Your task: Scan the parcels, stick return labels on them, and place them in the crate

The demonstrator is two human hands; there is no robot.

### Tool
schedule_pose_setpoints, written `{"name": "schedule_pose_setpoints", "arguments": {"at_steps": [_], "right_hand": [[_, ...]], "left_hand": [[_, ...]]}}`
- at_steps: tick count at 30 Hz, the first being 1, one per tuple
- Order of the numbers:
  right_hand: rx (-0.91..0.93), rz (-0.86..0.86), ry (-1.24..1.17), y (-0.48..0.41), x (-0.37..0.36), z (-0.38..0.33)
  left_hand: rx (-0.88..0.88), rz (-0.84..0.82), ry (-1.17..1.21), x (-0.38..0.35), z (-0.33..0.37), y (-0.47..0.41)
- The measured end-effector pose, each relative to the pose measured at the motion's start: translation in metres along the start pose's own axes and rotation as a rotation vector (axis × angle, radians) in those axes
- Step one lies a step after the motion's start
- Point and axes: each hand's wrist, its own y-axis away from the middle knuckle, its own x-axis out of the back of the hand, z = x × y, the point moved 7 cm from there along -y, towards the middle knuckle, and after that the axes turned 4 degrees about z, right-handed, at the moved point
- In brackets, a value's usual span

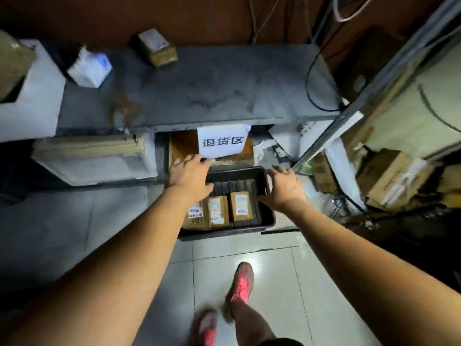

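You are at the last step, with the parcels going into the crate (238,170), which sits on the floor under the front edge of the bench (224,83), directly below the paper sign (222,142) hanging at 12 o'clock from it. 3 parcels lie side by side along the crate's 6 o'clock end: a left parcel (197,215) partly under your forearm, a middle parcel (218,212) and a right parcel (241,206), each with white labels facing up; the 12 o'clock half of the crate shows only its ribbed floor. Your left hand (190,176) reaches to the 11 o'clock corner with its fingers (185,161) stretched out straight and wide, holding no parcel. Your right hand (283,187) lies over the rim at 3 o'clock, fingers spread; whether they hook round the rim I cannot tell. With a hand at each side, you appear set to shift or steady the crate rather than load it. Next, I would judge, comes the small box (157,47) at 11 o'clock on the bench: you would need to straighten up, then scan and label it.
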Motion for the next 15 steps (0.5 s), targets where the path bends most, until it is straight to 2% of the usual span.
{"name": "schedule_pose_setpoints", "arguments": {"at_steps": [7, 15], "right_hand": [[-0.162, 0.156, -0.063, 0.134, 0.115, 0.075], [-0.389, 0.291, -0.103, 0.312, 0.187, 0.229]], "left_hand": [[-0.27, 0.107, -0.173, 0.111, 0.128, 0.06], [-0.583, 0.242, -0.281, 0.179, 0.338, 0.149]]}}
